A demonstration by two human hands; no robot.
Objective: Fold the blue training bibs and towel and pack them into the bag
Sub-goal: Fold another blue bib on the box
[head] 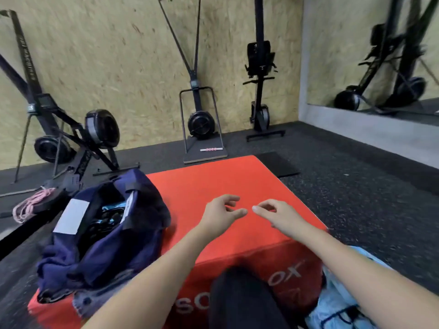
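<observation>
The floor of dark speckled rubber runs open to the right of the hands and beyond them, up to the chipboard wall, where rowers stand folded. A mirror fills the far right corner.

Under both hands sits the red box. Its top is bare ahead of the fingers as far as the far edge; the right edge falls away just beside the right wrist, and the near edge lies below the forearms, with white lettering on the front face.

Left of the left hand, the navy bag rests on the box's left part, mouth open, dark items and a bit of light blue showing inside; what they are is unclear.

Light blue bibs lie on the floor below the right forearm, beside the box.

A pink rope lies far left.

The left hand and right hand hover over the box, fingers loosely curled, holding nothing, their tips nearly meeting.
</observation>
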